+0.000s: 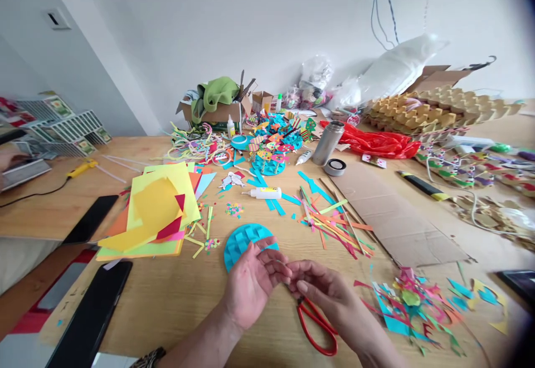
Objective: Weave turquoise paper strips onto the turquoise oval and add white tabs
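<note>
My left hand [252, 283] is turned palm up over the table, its fingers spread and slightly bent. My right hand [324, 290] meets its fingertips, with thumb and fingers drawn together. Anything held in that pinch is too small or hidden to make out. Just beyond my left hand lies a round blue paper disc [238, 243] with folded strips standing on it, partly covered by my fingers. Red-handled scissors [311, 329] lie on the table below my right hand, their blades mostly hidden.
Coloured paper sheets [156, 206] are stacked at left, near two black phones [90, 312]. A glue bottle [265, 193], paper strips [334, 217], a metal flask [328, 144] and cardboard [393, 217] lie ahead. Paper scraps [413, 306] lie at right. Another person's arm [37, 287] shows at left.
</note>
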Demonstrator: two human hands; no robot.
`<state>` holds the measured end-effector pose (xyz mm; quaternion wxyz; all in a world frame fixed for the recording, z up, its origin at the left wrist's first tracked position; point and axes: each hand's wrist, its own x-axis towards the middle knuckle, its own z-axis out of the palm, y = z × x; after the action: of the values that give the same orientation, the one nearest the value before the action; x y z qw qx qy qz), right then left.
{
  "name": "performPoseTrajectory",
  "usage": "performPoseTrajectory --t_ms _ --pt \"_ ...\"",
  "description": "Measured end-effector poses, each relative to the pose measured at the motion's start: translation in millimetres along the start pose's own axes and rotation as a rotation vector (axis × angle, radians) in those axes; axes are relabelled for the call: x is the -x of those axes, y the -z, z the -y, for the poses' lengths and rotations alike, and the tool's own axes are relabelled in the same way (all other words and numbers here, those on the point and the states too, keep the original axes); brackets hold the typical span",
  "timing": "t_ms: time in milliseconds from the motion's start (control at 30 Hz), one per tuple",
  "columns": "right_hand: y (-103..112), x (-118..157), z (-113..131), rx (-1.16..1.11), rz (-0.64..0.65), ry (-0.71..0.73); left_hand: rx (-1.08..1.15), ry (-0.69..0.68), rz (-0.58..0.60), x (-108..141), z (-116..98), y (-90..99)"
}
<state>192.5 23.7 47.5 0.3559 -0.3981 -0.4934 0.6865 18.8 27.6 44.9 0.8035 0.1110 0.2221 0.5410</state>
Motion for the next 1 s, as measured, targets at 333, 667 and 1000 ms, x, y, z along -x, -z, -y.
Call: performPoseTrajectory --t_ms 333,667,1000 --pt "-9.5 -4.1 -4.0 0.101 -0.154 -0.027 0.116 0.102 0.049 9.5 -2.8 5.1" --pt "-20.7 5.1 -10.1 0.142 -0.055 0.026 0.144 0.09 0.081 16.3 -5.7 11.5" --pt "-31.3 5.8 -14.4 0.205 -0.16 -0.005 0.11 0.065 0.059 21.3 -5.2 5.3"
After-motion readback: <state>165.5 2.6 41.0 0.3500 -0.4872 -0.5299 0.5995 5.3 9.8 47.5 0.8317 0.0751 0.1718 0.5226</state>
